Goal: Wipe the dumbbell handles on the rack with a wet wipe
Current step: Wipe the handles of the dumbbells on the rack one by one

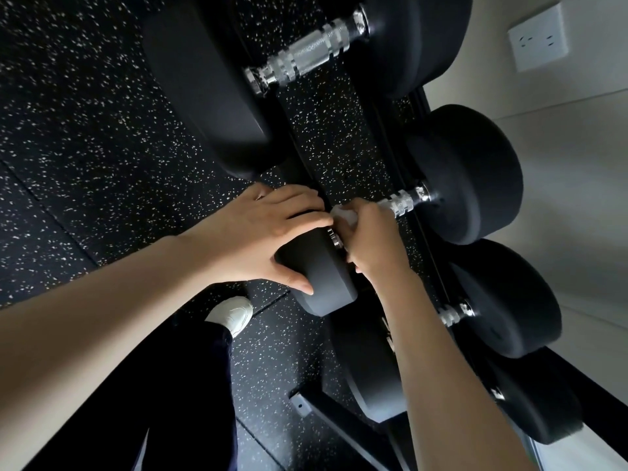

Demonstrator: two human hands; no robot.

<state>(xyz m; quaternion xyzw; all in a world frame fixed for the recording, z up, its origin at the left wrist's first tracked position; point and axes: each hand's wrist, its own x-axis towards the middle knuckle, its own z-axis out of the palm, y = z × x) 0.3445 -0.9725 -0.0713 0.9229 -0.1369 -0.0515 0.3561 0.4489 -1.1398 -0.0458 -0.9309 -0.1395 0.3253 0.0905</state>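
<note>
Wipe point(343, 214), white, crumpled, in right hand point(370, 236) around knurled chrome handle point(399, 203)

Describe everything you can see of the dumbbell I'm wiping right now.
The dumbbell has two matte black round heads, rubbery-looking, joined by a chrome knurled handle. It lies across the rack. The left hand rests spread on its near head; the right hand grips the handle through a white wipe.

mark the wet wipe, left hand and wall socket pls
wet wipe point(344, 215): head view, on the white bunched part that shows.
left hand point(268, 232): head view, on the back of the hand.
wall socket point(538, 37): head view, on the centre of its white faceplate.
</note>
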